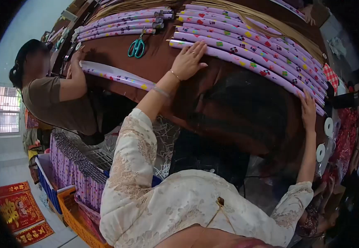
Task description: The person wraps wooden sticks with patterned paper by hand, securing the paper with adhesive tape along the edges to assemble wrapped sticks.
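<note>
In the head view, my left hand (pixel 189 60) lies on the near end of a long lilac paper roll (pixel 245 63) printed with small colored shapes. Its fingers are stretched out and resting on top, not wrapped round. Toward the other end, my right hand (pixel 308 108) touches the same roll with extended fingers. Several similar rolls lie side by side just beyond it. A pair of teal-handled scissors (pixel 137 47) is on the brown table (pixel 154 62), left of my left hand.
At the left, a person in a dark top (pixel 59 97) handles another lilac roll (pixel 117 78). More rolls (pixel 121 22) are stacked beyond the scissors. Below stand an orange crate (pixel 70 208) and a blue-and-white bin (pixel 47 177) holding upright rolls. White tape rolls (pixel 329 127) hang at the right edge.
</note>
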Motion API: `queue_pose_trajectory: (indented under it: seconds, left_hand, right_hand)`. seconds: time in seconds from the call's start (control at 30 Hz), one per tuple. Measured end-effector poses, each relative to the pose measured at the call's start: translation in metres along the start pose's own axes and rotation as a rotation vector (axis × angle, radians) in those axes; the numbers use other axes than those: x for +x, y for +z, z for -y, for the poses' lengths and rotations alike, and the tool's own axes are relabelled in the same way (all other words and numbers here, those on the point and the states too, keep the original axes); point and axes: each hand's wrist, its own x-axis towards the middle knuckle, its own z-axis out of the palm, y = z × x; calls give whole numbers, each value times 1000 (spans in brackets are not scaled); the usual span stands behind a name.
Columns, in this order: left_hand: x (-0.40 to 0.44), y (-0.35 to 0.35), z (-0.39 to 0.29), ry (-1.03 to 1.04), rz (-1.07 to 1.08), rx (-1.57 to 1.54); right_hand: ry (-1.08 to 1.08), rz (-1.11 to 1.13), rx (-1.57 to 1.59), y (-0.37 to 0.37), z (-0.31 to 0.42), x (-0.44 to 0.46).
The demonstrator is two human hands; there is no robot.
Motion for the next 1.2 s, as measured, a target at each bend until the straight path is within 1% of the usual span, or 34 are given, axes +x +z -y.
queue_pose_trajectory:
  seconds: [0.07, 0.1, 0.17, 0.2, 0.27, 0.3, 0.37, 0.4, 0.47, 0.5, 0.53, 0.63, 0.67, 0.73, 0.77, 0.8, 0.87, 0.93, 1.0, 1.03, 1.1, 1.13, 1.2]
  left_hand:
    - [-13, 2, 20, -87, 55, 128]
    - [-17, 2, 27, -123, 15, 125]
    - [-25, 12, 39, -378, -30, 135]
    - [-25, 11, 40, -525, -7, 176]
    - [-22, 12, 36, -905, 235, 250]
    - [-23, 9, 31, -928, 223, 223]
    - [-23, 5, 12, -698, -37, 277]
    - [-21, 0, 2, -553, -121, 231]
    - [-17, -8, -17, -357, -99, 50]
    - [-17, -2, -25, -324, -168, -9]
    - [-17, 3, -29, -329, -170, -16]
    - [-17, 2, -39, -421, -249, -94]
    - [-18, 1, -40, -422, -250, -104]
    - [-19, 1, -39, -452, -187, -197]
    - [-19, 4, -38, -450, -184, -143]
    - [-20, 6, -38, -450, -188, -154]
    - [-20, 10, -37, -439, -237, -117]
    - [-20, 13, -35, -443, -231, -116]
    - [-21, 17, -34, -434, -212, -63]
    - [-22, 19, -34, -422, -227, -61]
    - [-22, 18, -33, -398, -237, -63]
    - [-22, 17, -33, -399, -219, -68]
    - [-21, 16, -33, -404, -175, -69]
  right_hand:
    - [-8, -8, -21, 1, 0, 0]
    - [-7, -2, -15, 2, -1, -1]
    - [-4, -1, -8, 3, -2, -2]
    - [-8, 0, -15, 3, -3, -2]
    - [-14, -4, -28, 3, -4, -1]
    - [-15, -1, -20, 3, -3, -1]
    - [-28, 7, -27, -2, -1, 0]
    - [-31, 5, -38, -3, 0, 2]
    - [-50, -12, -32, -7, 5, 6]
    - [-64, -72, 68, -11, 11, 14]
    - [-67, -66, 62, -7, 11, 18]
    - [44, -131, 117, 2, 21, 27]
    - [44, -125, 110, 1, 25, 31]
    - [22, -106, 140, 6, 30, 38]
    - [54, -101, 94, 7, 34, 39]
    - [54, -96, 83, 10, 35, 40]
    - [25, -154, 110, 14, 34, 41]
    - [28, -177, 72, 14, 32, 42]
    - [12, -283, 20, 15, 25, 42]
    - [33, -282, -14, 10, 27, 44]
    - [39, -322, 46, 9, 16, 53]
    - [76, -315, -15, 7, 14, 57]
    - [84, -280, 11, 3, 5, 71]
